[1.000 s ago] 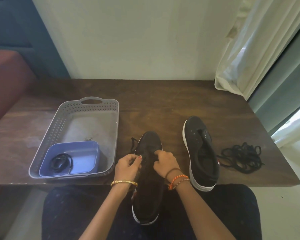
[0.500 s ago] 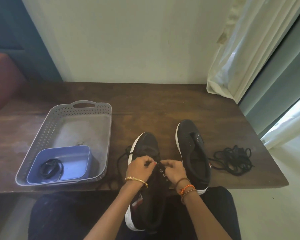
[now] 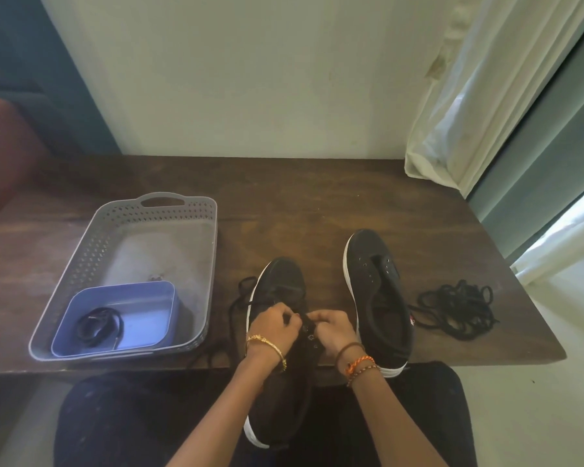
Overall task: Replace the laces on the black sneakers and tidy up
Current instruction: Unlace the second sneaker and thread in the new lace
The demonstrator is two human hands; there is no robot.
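Both hands point(image 3: 304, 323) have slid down the sneaker point(image 3: 284, 284), pinching its lace point(image 3: 240, 298); loose laces point(image 3: 459, 311) lie right.

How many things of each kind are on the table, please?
Black sneakers: 2
Lace bundles: 2
Grey basket: 1
Blue tub: 1
Total: 6

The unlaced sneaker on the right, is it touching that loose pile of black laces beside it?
Cannot tell. In the head view the main lace pile sits apart from the unlaced sneaker, but a strand runs toward its side and the meeting point is too dark.
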